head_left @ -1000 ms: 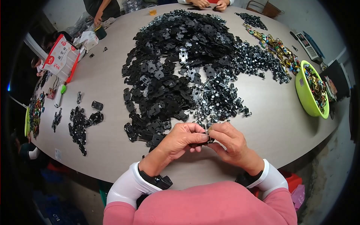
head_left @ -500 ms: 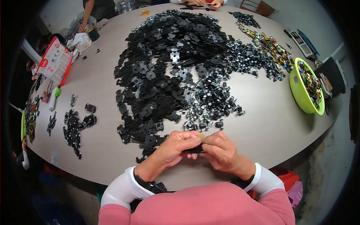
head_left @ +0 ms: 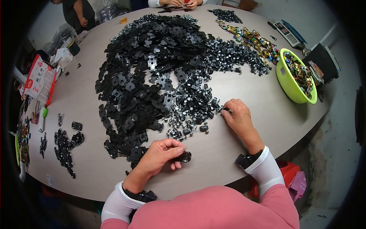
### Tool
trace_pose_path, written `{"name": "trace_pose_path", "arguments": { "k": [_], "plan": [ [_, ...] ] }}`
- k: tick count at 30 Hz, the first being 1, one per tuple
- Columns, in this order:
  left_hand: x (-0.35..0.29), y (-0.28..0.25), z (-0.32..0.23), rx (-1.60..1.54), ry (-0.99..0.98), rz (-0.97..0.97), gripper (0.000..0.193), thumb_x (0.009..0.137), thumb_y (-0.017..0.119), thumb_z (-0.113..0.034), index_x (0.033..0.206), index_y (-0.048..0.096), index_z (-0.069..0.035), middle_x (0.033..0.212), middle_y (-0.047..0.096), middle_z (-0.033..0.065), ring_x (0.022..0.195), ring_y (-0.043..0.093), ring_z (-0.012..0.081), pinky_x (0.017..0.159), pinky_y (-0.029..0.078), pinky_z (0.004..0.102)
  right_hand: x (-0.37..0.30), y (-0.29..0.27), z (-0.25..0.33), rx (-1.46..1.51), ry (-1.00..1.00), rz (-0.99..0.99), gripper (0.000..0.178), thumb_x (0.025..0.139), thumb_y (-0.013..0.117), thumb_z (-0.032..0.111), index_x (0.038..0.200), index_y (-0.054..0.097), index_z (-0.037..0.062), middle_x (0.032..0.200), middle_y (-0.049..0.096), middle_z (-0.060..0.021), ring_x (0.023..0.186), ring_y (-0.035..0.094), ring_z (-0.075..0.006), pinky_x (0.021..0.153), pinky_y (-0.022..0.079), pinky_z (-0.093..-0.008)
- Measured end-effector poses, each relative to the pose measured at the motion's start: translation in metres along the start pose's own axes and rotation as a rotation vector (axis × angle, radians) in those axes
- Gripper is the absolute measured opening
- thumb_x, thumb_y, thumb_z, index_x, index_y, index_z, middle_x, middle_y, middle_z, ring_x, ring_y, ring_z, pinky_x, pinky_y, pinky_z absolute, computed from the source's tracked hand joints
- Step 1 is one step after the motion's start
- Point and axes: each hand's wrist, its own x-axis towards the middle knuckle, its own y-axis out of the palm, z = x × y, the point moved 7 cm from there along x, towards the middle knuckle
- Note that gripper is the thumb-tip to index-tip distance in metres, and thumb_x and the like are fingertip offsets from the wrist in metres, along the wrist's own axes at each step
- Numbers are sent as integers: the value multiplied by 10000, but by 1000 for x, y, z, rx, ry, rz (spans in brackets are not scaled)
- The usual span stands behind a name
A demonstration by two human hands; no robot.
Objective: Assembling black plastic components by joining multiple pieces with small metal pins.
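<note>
My left hand (head_left: 159,155) is closed, with thumb and fingers pinching a black toy car chassis (head_left: 185,157) above the near part of the table. My right hand (head_left: 240,118) reaches forward to the right edge of a heap of small wheel-and-axle sets (head_left: 194,105). A small dark part (head_left: 227,110) shows between its curled thumb and forefinger, probably a wheel set; the other fingers partly hide it. Left of the wheel sets spreads a big heap of flat black chassis plates (head_left: 131,103).
A lime-green basin (head_left: 283,78) of colourful car bodies stands at the right, near a calculator-like device (head_left: 286,33). A small group of assembled black chassis (head_left: 65,147) lies at the left, before a red-and-white box (head_left: 40,82). Across the table another person's hands (head_left: 183,4) work.
My hands have parted: the right has moved forward and right to the wheel sets, while the left has come slightly nearer with the chassis. The whole view has shifted a little.
</note>
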Motion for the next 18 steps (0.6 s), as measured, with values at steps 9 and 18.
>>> {"name": "trace_pose_path", "arguments": {
  "k": [9,18],
  "plan": [
    [-1,-4,8,-237,-46,78,361,960,524,-192,1219,522,60,1048,638,181,889,684,288,741,581,339,-20,-8,46,840,164,273,206,741,565,-72,940,594,-27,875,577,-106,702,599,-217,655,488,-289],
    [-11,-1,6,-397,13,180,331,947,571,-183,1157,553,72,1027,647,163,956,668,319,801,576,349,-46,6,142,634,-440,49,247,696,621,-121,914,599,-7,899,584,-126,704,610,-233,578,495,-297]
  ]
}}
